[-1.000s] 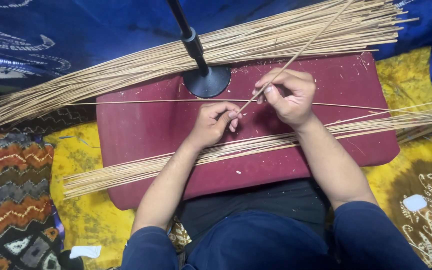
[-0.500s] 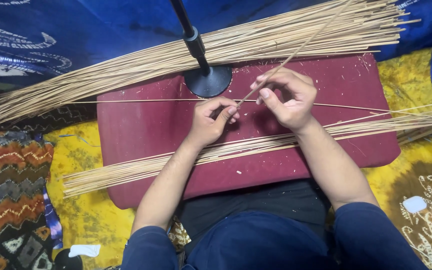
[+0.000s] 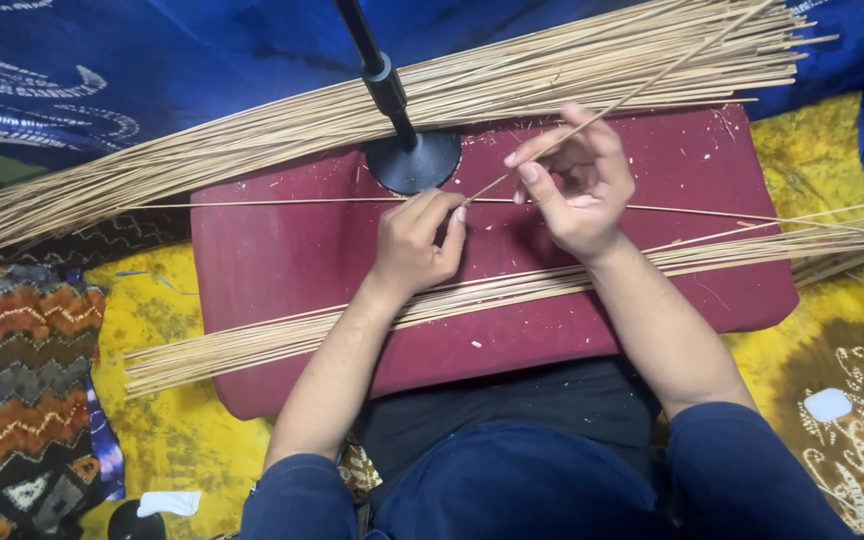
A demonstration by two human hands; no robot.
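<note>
The right hand point(image 3: 577, 185) pinches a thin stick point(image 3: 652, 82) whose long axis runs from the board's point(image 3: 282, 270) middle up toward its far right corner, its lower tip meeting the closed left hand point(image 3: 417, 245).

A thin pale bamboo stick point(image 3: 642, 88) slants across the maroon board, pinched near its lower end.
</note>
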